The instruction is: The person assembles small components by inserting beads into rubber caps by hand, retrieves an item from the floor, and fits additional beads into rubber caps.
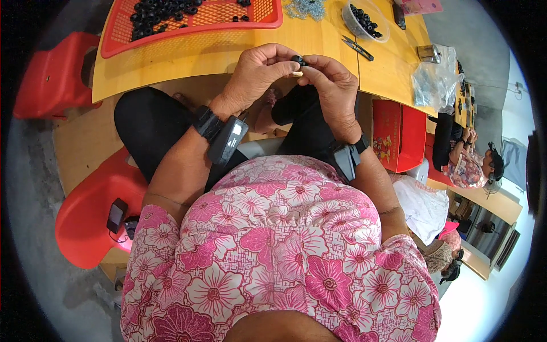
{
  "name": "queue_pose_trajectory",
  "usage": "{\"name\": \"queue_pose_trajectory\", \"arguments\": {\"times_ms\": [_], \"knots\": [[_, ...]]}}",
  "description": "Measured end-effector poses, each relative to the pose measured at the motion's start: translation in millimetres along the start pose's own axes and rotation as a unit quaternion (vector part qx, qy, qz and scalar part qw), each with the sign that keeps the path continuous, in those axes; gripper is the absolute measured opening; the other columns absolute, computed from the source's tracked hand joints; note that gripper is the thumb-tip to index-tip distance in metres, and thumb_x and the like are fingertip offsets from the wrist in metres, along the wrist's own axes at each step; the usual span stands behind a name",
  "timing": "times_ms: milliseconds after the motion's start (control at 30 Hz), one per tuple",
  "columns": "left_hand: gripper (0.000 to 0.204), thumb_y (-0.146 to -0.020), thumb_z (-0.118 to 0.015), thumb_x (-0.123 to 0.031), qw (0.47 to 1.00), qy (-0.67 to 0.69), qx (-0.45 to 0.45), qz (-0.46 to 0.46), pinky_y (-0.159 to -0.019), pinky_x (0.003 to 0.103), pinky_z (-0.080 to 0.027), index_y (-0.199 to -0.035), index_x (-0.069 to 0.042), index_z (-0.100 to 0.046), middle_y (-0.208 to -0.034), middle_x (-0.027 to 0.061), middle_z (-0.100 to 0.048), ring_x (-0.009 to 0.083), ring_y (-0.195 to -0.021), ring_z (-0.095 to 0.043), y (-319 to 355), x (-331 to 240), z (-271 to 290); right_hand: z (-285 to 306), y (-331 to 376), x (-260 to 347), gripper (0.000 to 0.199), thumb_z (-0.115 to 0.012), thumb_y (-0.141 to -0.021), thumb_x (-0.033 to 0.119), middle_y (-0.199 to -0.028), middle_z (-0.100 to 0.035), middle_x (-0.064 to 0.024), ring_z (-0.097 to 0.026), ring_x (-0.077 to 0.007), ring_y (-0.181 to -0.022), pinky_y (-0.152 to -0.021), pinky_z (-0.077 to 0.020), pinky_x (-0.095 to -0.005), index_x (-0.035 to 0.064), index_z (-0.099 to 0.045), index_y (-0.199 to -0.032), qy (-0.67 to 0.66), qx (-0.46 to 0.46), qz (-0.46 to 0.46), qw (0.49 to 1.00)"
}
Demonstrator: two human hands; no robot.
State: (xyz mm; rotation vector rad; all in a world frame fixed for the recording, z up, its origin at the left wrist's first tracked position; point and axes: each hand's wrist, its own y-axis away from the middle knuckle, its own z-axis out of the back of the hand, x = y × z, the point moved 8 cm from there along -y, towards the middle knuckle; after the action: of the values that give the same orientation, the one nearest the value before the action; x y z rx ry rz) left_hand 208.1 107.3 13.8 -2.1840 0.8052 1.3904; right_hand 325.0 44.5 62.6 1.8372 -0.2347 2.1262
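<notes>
In front of me, at the table's near edge, my left hand (pixel 256 69) and my right hand (pixel 332 82) meet fingertip to fingertip. Between them they pinch a small round black part (pixel 297 59), like those in the basket. Just below it, a small pale cream piece (pixel 297 74) shows at the left thumb tip; whether it is joined to the black part I cannot tell. Fingers of both hands are bent and closed. A red plastic mesh basket (pixel 228 26) on the table, beyond my left hand, holds many loose black round parts (pixel 162 14).
Thread snips (pixel 359 48) lie on the yellow table (pixel 319 40), near a clear tub (pixel 367 35) of black parts. Small silvery pieces (pixel 305 8) sit behind. A metal tin (pixel 428 54) and clear plastic bag (pixel 433 82) are rightward. Red stools (pixel 51 74) stand left; another person (pixel 473 157) sits right.
</notes>
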Motion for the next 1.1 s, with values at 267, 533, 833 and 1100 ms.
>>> {"name": "queue_pose_trajectory", "arguments": {"times_ms": [267,533,833,1100], "knots": [[0.017,-0.086,-0.063,-0.009,1.0,0.014,0.0,-0.015,-0.076,0.022,-0.05,-0.101,-0.001,-0.062,-0.091,0.003,-0.064,0.0091,-0.084,-0.06,-0.7,-0.7,0.0,-2.0,-1.5,6.8,0.015,-0.064,-0.082,0.001,-0.082,-0.067,-0.0052,-0.061,-0.008,-0.065,-0.06,-0.0497,-0.0191,-0.0037,-0.065,-0.096,0.021,0.0,0.008,1.0],[0.017,-0.085,-0.065,-0.009,0.999,0.005,-0.004,-0.031,-0.074,0.021,-0.051,-0.101,-0.002,-0.063,-0.089,0.0028,-0.066,0.0086,-0.082,-0.062,0.4,-3.3,-3.4,-2.8,-4.6,-2.2,0.012,-0.062,-0.084,0.004,-0.08,-0.065,-0.004,-0.058,-0.0073,-0.064,-0.061,-0.0487,-0.0194,-0.0029,-0.064,-0.093,0.017,0.059,-0.04,0.997],[0.018,-0.086,-0.064,-0.009,1.0,-0.001,0.002,-0.017,-0.077,0.023,-0.048,-0.102,-0.002,-0.062,-0.092,0.0023,-0.063,0.0092,-0.084,-0.058,0.4,-1.8,-5.5,7.4,-6.9,-16.5,0.015,-0.051,-0.09,0.007,-0.082,-0.056,-0.004,-0.053,-0.0109,-0.069,-0.072,-0.0494,-0.0282,0.0006,-0.057,-0.103,-0.223,0.046,-0.068,0.971],[0.017,-0.084,-0.065,-0.008,1.0,-0.009,-0.012,-0.025,-0.075,0.021,-0.05,-0.1,-0.002,-0.064,-0.089,0.0027,-0.066,0.0077,-0.083,-0.06,1.2,-6.1,-5.4,5.8,-6.5,-18.4,0.015,-0.049,-0.094,0.009,-0.088,-0.059,-0.0079,-0.057,-0.0135,-0.072,-0.077,-0.0522,-0.0334,-0.0002,-0.055,-0.104,-0.296,0.061,-0.091,0.949]]}}
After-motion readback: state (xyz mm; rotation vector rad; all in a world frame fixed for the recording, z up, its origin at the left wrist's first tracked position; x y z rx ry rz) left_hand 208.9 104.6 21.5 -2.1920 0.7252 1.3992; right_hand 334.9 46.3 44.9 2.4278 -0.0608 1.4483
